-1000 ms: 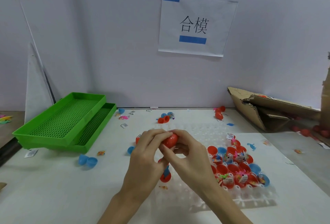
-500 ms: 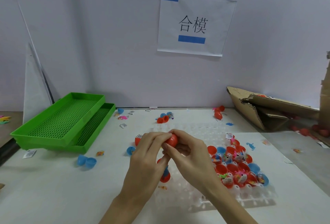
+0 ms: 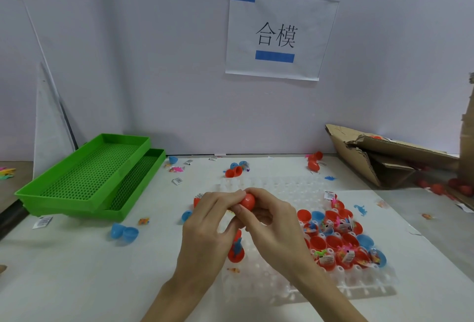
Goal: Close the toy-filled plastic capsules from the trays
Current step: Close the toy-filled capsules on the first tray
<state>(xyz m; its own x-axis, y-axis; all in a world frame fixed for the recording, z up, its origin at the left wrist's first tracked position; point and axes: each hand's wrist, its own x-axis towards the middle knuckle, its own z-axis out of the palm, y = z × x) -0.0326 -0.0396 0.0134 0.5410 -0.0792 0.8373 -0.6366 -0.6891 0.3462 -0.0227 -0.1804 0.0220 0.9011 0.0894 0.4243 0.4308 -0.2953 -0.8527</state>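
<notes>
A red capsule point(image 3: 247, 201) is held between both hands above the clear plastic tray point(image 3: 282, 188). My left hand point(image 3: 207, 229) pinches it from the left and my right hand point(image 3: 272, 226) curls round it from the right. Only its rounded top shows between the fingers. Several open red and blue capsule halves with small toys point(image 3: 338, 242) fill the tray's right part. Below my hands an open red capsule with a blue toy point(image 3: 237, 251) stands in the tray.
Two stacked green perforated trays point(image 3: 97, 178) sit at the left. A blue open capsule point(image 3: 124, 231) lies in front of them. Loose capsules point(image 3: 234, 171), toys and labels are scattered at the back. Torn cardboard point(image 3: 384, 160) lies at the right.
Both hands stay pressed together on the red capsule in almost the same place. The fingers have shifted slightly around it.
</notes>
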